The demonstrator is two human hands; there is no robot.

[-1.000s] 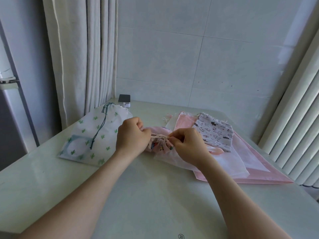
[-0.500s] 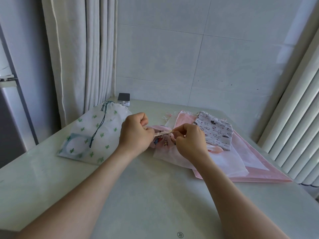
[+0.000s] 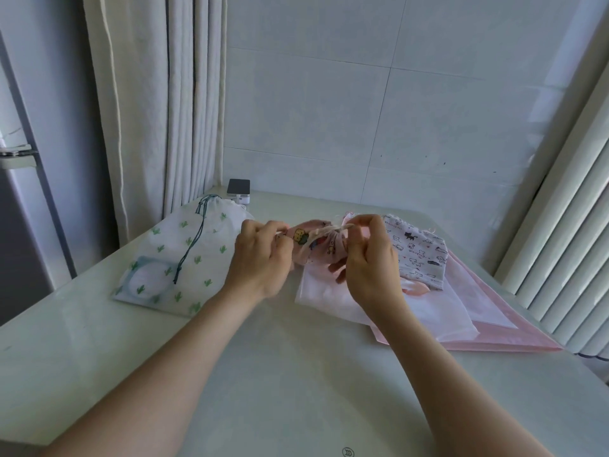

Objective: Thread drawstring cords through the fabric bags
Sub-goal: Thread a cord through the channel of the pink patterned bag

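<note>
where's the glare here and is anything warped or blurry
Head view: glare whitens the wall at upper right and sheens the table; the wide lens bows the blinds and curtain; the left hand and right hand on the cord look slightly soft.

I have a single view here: the wide-angle camera worn on the person's head. It faces forward and down over the counter toward the tiled wall, close enough that the left hand and right hand sit mid-frame with the forearms entering from the bottom edge. Curtain and blinds slant at the margins.
</note>
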